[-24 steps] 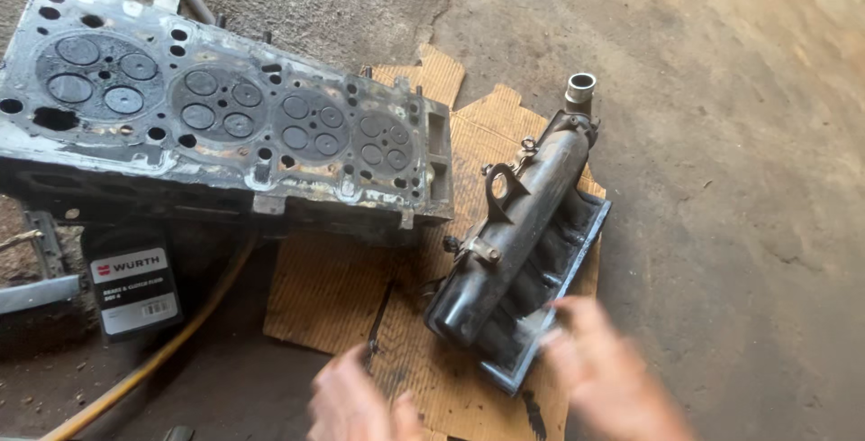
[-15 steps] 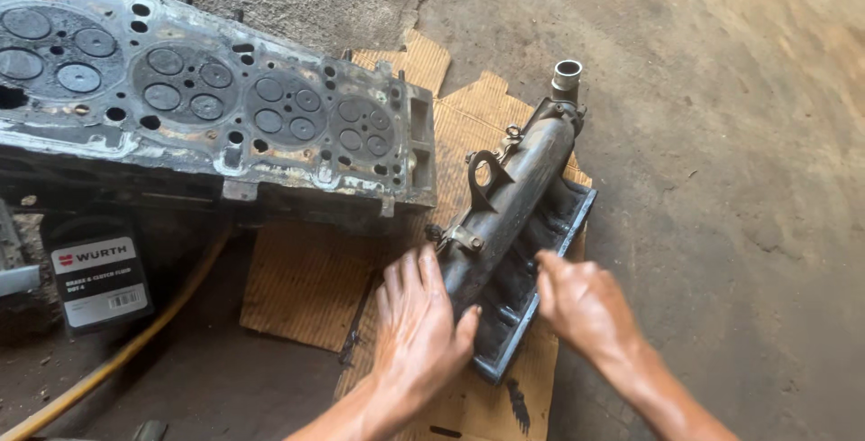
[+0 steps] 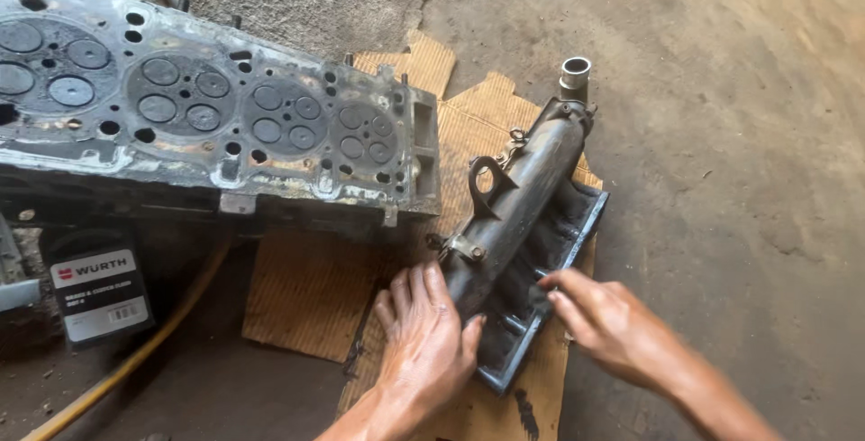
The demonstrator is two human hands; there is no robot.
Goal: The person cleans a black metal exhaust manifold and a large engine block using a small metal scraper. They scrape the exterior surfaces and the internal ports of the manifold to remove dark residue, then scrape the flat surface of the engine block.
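A dark, greasy intake manifold (image 3: 527, 193) lies on torn cardboard (image 3: 311, 292) on the concrete floor, its round metal pipe end pointing away from me. My left hand (image 3: 428, 337) rests flat against the manifold's near end, fingers together and thumb on the flange. My right hand (image 3: 608, 319) touches the near right edge of the flange, fingertips pinching something small and dark that I cannot make out. A large aluminium cylinder head (image 3: 198, 126) with sooty valve faces lies to the left, its corner close to the manifold.
A black can with a white label (image 3: 95, 292) stands at the left below the cylinder head. A yellow hose (image 3: 144, 351) runs diagonally across the lower left floor. Bare concrete floor (image 3: 748, 135) fills the right side.
Both hands have come up from the bottom edge onto the manifold's near end. The view has shifted so the cylinder head sits further left.
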